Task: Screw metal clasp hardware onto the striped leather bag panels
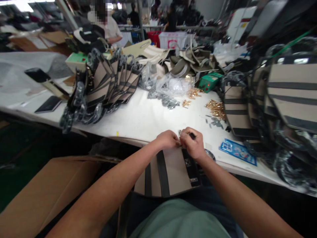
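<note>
A striped beige and black bag (174,168) rests on my lap against the table's front edge, its dark band with metal fittings toward the right. My left hand (168,139) is closed at the bag's upper edge, fingers pinching it. Right beside it, my right hand (192,143) is curled in a fist around a small tool with a dark handle (192,136); its working end is hidden by the fingers. A small shiny metal piece (180,133) shows between the two hands. What exactly the fingertips touch is too small to tell.
Striped bags with plastic-wrapped handles stand left (111,79) and right (239,112). Gold fittings (216,109), grey metal strips (216,122), a blue packet (237,151) and a green box (210,82) lie on the white table (138,115). A cardboard box (54,185) is lower left; a person sits across.
</note>
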Demonstrator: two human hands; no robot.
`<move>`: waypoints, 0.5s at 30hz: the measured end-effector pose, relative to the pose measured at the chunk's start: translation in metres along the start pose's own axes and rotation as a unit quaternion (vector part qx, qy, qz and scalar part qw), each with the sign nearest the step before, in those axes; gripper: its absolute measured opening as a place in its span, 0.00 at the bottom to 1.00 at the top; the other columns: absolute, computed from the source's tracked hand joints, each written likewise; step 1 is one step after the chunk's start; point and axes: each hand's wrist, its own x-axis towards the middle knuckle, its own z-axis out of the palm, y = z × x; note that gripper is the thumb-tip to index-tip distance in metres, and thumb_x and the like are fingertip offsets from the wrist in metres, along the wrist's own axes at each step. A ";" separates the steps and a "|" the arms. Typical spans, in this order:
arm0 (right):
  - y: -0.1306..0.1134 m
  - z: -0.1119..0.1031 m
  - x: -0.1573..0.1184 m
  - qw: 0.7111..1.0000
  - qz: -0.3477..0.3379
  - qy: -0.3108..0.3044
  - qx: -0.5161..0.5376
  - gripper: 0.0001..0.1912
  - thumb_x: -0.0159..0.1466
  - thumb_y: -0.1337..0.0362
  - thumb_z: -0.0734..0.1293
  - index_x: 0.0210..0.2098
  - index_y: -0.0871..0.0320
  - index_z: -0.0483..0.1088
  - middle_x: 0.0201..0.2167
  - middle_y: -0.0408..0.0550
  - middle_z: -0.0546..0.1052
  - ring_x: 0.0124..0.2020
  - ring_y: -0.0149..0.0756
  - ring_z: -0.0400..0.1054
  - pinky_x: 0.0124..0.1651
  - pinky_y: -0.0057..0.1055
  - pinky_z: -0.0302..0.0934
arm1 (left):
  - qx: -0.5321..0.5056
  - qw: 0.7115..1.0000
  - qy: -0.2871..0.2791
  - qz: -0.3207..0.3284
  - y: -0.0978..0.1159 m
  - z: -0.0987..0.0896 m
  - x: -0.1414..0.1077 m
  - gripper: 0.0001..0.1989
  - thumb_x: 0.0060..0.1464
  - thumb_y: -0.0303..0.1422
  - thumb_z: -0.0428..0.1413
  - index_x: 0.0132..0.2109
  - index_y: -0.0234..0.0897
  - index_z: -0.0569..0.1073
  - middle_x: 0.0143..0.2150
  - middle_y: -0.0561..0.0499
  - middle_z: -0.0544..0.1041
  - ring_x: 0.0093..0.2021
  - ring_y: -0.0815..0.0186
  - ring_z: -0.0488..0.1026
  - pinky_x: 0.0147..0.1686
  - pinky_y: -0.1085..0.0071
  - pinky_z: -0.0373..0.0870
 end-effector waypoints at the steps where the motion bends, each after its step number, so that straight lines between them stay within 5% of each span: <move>1: -0.001 -0.003 0.002 0.999 -0.003 -0.005 -0.047 0.15 0.65 0.59 0.63 0.23 0.55 0.61 0.19 0.39 0.64 0.22 0.30 0.58 0.27 0.29 0.54 | 0.004 1.000 0.002 0.007 0.000 0.000 -0.001 0.09 0.46 0.38 0.61 0.28 0.37 0.81 0.23 0.55 0.74 0.29 0.66 0.70 0.30 0.72 0.61; 7: 0.012 -0.043 0.024 0.939 0.031 0.008 -0.342 0.16 0.64 0.52 0.68 0.25 0.56 0.68 0.25 0.44 0.73 0.28 0.34 0.66 0.34 0.30 0.57 | 0.015 0.998 0.031 0.050 0.002 -0.002 -0.013 0.09 0.48 0.38 0.59 0.30 0.38 0.80 0.25 0.54 0.77 0.32 0.63 0.72 0.32 0.72 0.63; 11: 0.024 -0.074 0.024 0.938 0.025 0.017 -0.344 0.16 0.59 0.50 0.74 0.37 0.56 0.77 0.37 0.51 0.79 0.39 0.44 0.74 0.44 0.35 0.64 | -0.011 0.996 0.053 0.069 0.004 0.003 -0.028 0.09 0.50 0.39 0.57 0.32 0.39 0.78 0.30 0.52 0.79 0.35 0.61 0.73 0.35 0.71 0.66; 15: 0.020 -0.095 -0.015 0.957 -0.016 0.098 -0.272 0.24 0.64 0.47 0.70 0.51 0.57 0.76 0.50 0.57 0.78 0.54 0.50 0.71 0.60 0.45 0.62 | -0.056 0.990 0.072 0.109 0.012 -0.006 -0.055 0.12 0.55 0.42 0.54 0.34 0.39 0.76 0.32 0.52 0.77 0.34 0.63 0.72 0.36 0.71 0.67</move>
